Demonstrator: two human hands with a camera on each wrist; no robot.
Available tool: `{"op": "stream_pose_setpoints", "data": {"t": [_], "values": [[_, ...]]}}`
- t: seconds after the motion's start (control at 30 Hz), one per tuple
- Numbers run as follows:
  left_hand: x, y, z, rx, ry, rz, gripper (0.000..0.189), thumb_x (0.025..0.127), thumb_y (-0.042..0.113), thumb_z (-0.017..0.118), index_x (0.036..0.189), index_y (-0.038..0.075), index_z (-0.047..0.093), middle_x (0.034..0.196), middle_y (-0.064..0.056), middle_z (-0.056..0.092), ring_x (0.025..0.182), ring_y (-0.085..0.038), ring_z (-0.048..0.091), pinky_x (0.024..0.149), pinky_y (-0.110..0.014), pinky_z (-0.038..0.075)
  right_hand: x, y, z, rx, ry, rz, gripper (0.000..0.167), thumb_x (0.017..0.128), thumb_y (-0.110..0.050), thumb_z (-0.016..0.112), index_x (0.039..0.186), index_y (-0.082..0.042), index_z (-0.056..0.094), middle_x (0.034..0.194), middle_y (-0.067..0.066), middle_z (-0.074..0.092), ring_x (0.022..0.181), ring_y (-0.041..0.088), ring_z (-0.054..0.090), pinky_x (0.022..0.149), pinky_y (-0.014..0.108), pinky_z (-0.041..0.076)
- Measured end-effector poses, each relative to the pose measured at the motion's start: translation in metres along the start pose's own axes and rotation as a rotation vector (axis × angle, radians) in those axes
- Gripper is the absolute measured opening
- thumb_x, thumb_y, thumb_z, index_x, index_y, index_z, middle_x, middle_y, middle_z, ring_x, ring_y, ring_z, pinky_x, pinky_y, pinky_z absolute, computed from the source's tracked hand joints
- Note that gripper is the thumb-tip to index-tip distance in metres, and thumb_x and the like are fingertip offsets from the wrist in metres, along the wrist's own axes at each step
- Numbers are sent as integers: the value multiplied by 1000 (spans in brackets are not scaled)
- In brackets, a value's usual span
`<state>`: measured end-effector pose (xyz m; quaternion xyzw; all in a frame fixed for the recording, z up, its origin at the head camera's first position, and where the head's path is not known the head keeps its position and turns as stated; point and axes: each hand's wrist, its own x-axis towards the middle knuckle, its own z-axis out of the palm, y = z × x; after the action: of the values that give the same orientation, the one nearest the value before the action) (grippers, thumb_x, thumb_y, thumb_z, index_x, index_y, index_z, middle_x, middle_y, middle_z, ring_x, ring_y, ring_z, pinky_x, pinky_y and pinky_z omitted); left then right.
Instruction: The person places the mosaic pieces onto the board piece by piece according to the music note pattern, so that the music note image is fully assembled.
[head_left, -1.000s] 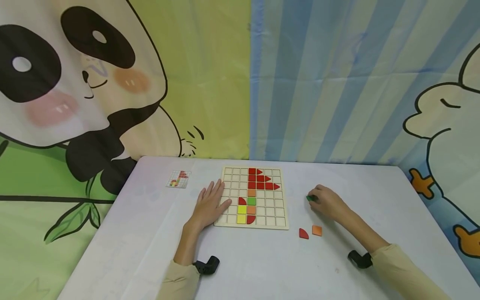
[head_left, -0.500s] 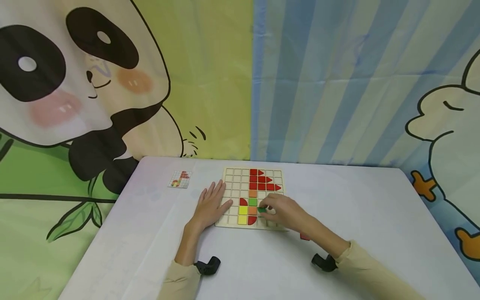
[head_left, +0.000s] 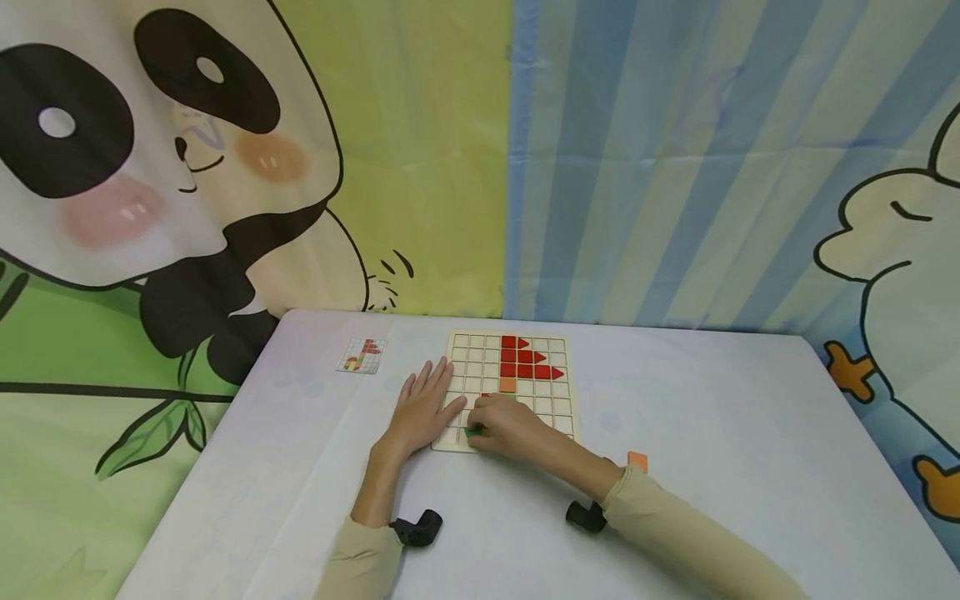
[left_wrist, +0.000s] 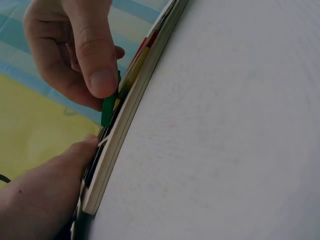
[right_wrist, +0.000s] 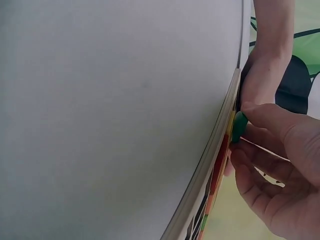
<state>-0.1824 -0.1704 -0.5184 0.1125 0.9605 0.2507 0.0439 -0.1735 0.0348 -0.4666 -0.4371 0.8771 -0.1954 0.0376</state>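
Note:
The wooden grid board (head_left: 468, 354) lies on the table, bearing red tiles (head_left: 517, 364) towards its far side and an orange tile (head_left: 507, 385) below them. My left hand (head_left: 422, 412) rests on the board's left edge, its fingers extended. Over the board's near left part, my right hand (head_left: 513, 425) pinches a small green tile (right_wrist: 239, 126) between thumb and fingers. That green tile (left_wrist: 108, 111) stands tilted at the board's surface in the left wrist view; its full shape is partly covered. My right hand hides most of the nearer tiles.
A small card (head_left: 362, 356) printed with a coloured grid pattern lies left of the board. One loose orange tile (head_left: 637, 461) lies beside my right forearm. Black wrist cameras (head_left: 417, 529) sit on both arms. A printed curtain (head_left: 660, 167) hangs behind the table.
My right hand has carried the green tile leftwards from the right of the board, across it, to its near left part. My left hand has stayed on the board's edge.

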Motion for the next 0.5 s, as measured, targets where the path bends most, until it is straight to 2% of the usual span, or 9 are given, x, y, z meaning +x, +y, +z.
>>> {"op": "stream_pose_setpoints", "data": {"t": [0.1,0.2,0.4,0.5], "values": [[0,0,0,-7,5,-2,77,107,50,48,165,8,21,174,-8,15,163,-33,7,130,-57,4,3,-1,3,-15,-1,-7,8,89,-17,81,91,-10,79,87,-2,71,77,8,58,72,20,52],[0,0,0,-11,8,-4,77,107,50,48,165,8,22,174,-8,15,163,-33,7,130,-57,4,5,-4,5,-39,-8,-15,7,89,-17,81,90,-10,79,85,-2,71,77,8,58,75,22,52],[0,1,0,-3,0,0,77,107,51,47,165,8,21,174,-8,15,163,-33,7,130,-57,4,8,-10,6,-75,-29,34,11,90,-17,80,83,-12,75,80,-3,64,73,8,46,65,19,41],[0,1,0,-3,1,1,77,107,51,47,165,8,21,174,-9,15,163,-33,7,130,-57,4,9,-13,5,-92,-39,58,11,90,-17,81,83,-11,75,81,-2,63,74,11,45,63,20,38]]}}
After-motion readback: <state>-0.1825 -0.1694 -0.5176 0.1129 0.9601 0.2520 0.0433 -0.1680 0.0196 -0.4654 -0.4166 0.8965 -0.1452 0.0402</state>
